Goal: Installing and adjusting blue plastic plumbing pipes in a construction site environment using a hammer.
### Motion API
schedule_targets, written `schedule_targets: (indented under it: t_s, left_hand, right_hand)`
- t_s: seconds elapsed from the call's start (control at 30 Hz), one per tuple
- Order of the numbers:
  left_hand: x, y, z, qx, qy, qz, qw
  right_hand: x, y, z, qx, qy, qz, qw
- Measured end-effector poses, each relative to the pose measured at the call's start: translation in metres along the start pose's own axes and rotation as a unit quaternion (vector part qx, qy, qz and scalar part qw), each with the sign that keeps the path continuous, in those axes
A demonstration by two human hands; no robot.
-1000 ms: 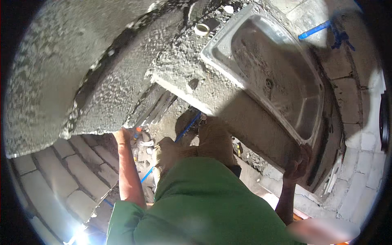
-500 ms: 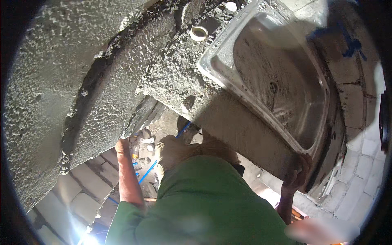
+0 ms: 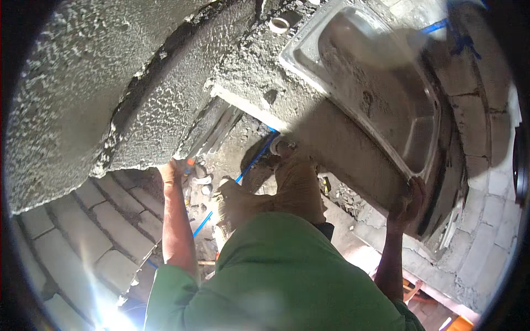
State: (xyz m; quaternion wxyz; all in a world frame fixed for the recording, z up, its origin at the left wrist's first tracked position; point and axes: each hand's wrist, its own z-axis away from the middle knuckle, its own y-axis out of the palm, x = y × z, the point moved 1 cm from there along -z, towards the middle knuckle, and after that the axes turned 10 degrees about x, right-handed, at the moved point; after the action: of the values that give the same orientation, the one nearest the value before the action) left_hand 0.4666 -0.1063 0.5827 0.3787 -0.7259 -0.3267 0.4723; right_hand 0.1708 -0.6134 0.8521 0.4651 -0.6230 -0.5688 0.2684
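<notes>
My left hand point(image 3: 171, 170) is at the lower edge of a rough plastered wall point(image 3: 149, 138), its fingers closed there and partly hidden. My right hand point(image 3: 407, 205), in shadow, is closed over the front edge of a concrete counter point(image 3: 342, 149), beside the near corner of a stainless steel sink point(image 3: 367, 71). The sink is set in the counter, and dirt or mortar coats its basin. My knees are bent beneath me between wall and counter.
A short white pipe end point(image 3: 279, 25) stands up from the counter. Blue pipe point(image 3: 254, 160) runs over the rubble-strewn floor point(image 3: 229, 146). Block walls point(image 3: 72, 220) rise left and right. Another person's arm point(image 3: 414, 289) shows at lower right, and a bright lamp point(image 3: 113, 320) glares at lower left.
The view has shifted, so wall, counter and sink sit slightly higher and farther right. More of my legs and the floor shows. Both hands stay at their edges.
</notes>
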Motion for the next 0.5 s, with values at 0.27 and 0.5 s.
schedule_targets:
  t_s: [0.27,0.5]
  left_hand:
    - [0.014,0.012,-0.003,-0.063,-0.026,0.256,0.964]
    - [0.047,-0.001,0.015,0.016,0.03,0.051,0.998]
  right_hand:
    - [0.006,-0.002,0.001,-0.019,0.004,-0.026,0.999]
    - [0.01,0.002,0.0,-0.003,-0.023,-0.021,1.0]
